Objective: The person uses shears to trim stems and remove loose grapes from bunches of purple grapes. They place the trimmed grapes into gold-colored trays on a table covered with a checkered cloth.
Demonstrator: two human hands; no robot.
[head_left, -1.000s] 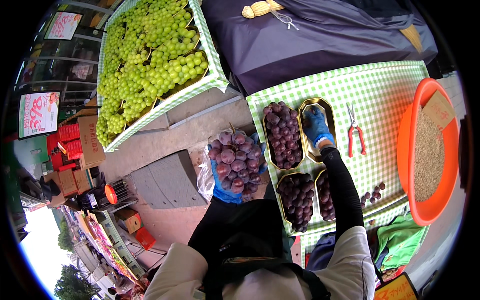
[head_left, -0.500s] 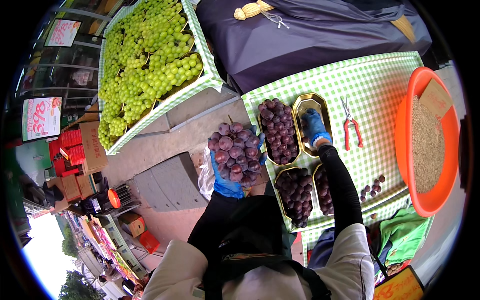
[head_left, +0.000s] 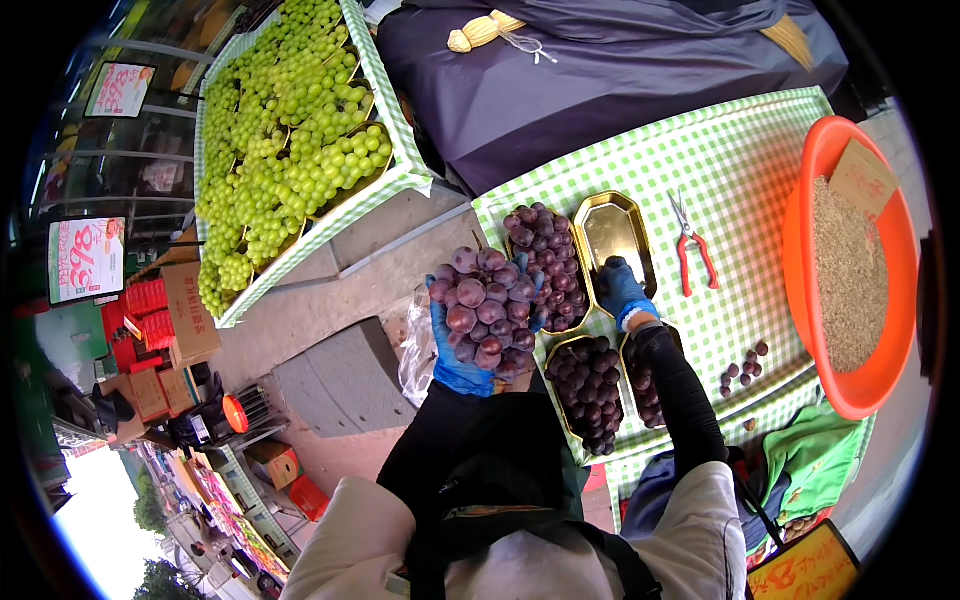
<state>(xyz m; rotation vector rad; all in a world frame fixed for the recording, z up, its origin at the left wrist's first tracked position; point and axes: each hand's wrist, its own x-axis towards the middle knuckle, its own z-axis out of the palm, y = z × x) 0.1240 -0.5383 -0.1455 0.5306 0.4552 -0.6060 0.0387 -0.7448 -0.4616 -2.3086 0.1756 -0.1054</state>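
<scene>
My left hand [head_left: 460,370], in a blue glove, is closed round a large bunch of purple grapes [head_left: 482,305] and holds it up left of the table. A stalk sticks out at its top. At the near left edge of an empty gold tray [head_left: 615,235] is my right hand [head_left: 622,288], also gloved in blue, with curled fingers gripping the rim. Beside that tray sits a filled tray of purple grapes [head_left: 545,265], partly behind the held bunch. Two more grape-filled trays [head_left: 588,395] stand nearer me, the right one partly hidden by my forearm.
Red-handled shears [head_left: 695,255] and several loose grapes [head_left: 745,368] lie on the green-checked tablecloth [head_left: 740,180]. An orange basin [head_left: 810,290] of brown grain stands at right. Green grapes [head_left: 290,140] fill a stand at upper left. A dark-draped block [head_left: 600,90] borders the table's far side.
My right hand has slid back toward me, from inside the empty gold tray to its near left edge. The held grape bunch has shifted slightly right, closer to the filled tray.
</scene>
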